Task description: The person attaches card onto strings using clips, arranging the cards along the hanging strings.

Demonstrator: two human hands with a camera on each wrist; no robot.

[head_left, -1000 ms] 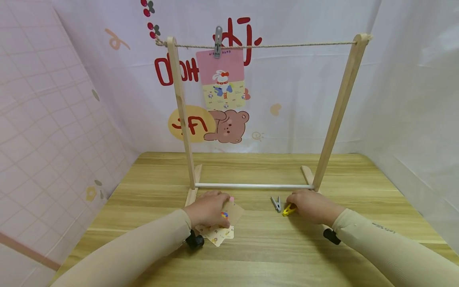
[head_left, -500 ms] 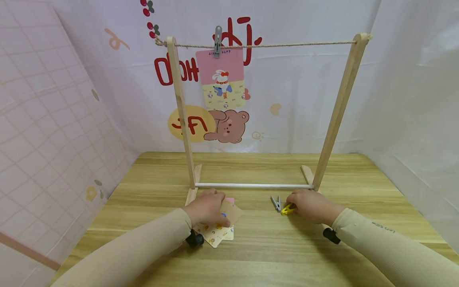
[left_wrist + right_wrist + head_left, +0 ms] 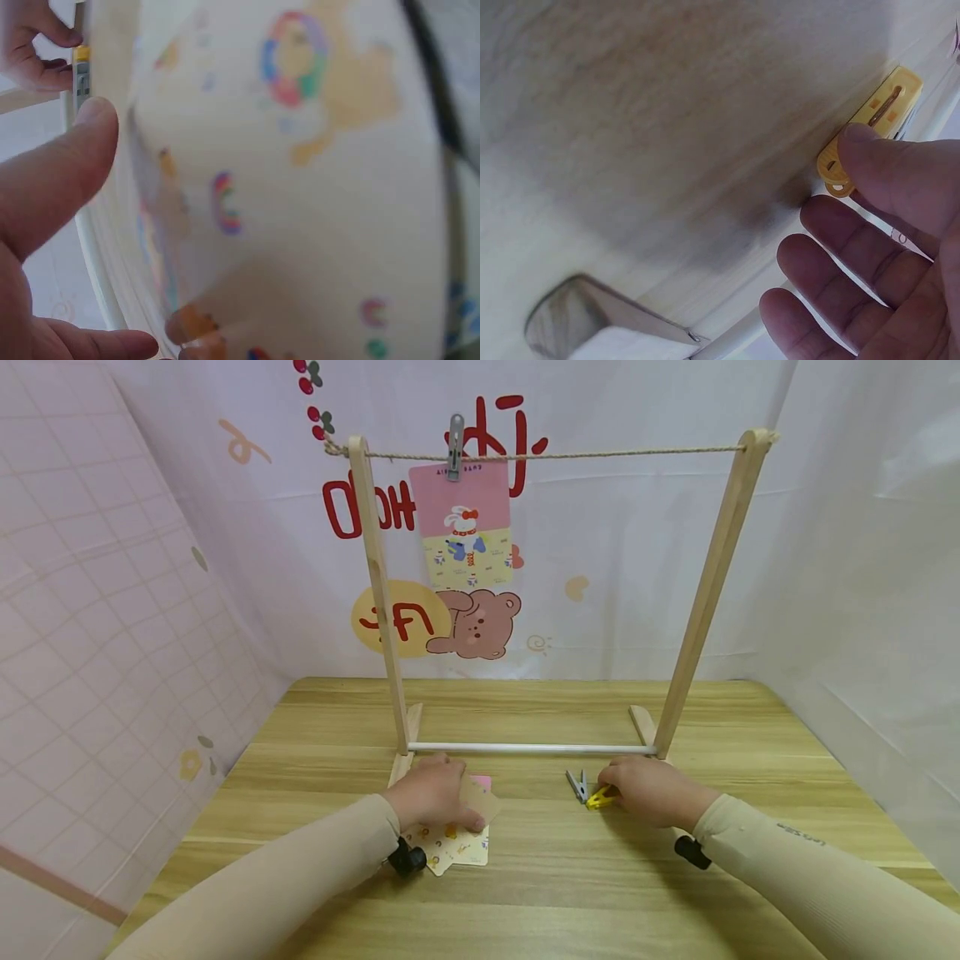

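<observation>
The left hand lies over a small stack of cards near the front edge of the table, fingers curled round the top card and lifting its far edge off the pile; in the left wrist view that card bows close across the lens, the thumb pressed to its edge, which suggests it is being peeled free of the others. The right hand rests on the table just in front of the rack's right foot, thumb and a finger on the yellow clip; the right wrist view shows the clip lying flat on the wood, the other fingers loose, so I cannot tell whether it is truly pinched or only touched. A grey clip lies just left of it, untouched. On the rack's string another grey clip holds a pink card near the left post. The cards under the left hand are mostly hidden, their prints blurred, and both wrist views are soft.
</observation>
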